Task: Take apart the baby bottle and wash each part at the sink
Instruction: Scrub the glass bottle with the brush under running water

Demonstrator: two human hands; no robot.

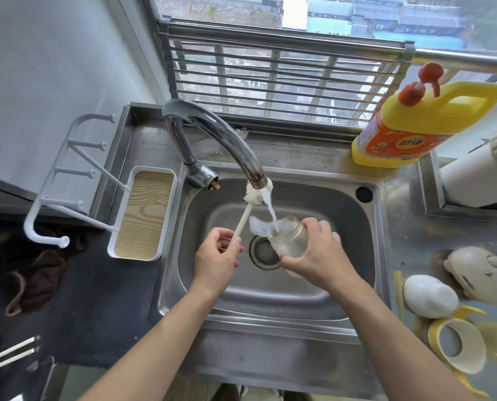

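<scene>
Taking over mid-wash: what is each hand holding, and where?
Left hand pinches the brush by its lower handle; right hand grips the bottle around its body.

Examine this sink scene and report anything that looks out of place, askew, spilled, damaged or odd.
The curved chrome tap seems to lack a handle: a small brown stub sticks out at its base. Water hits the rim of the clear bottle in the right hand and sprays sideways.
</scene>
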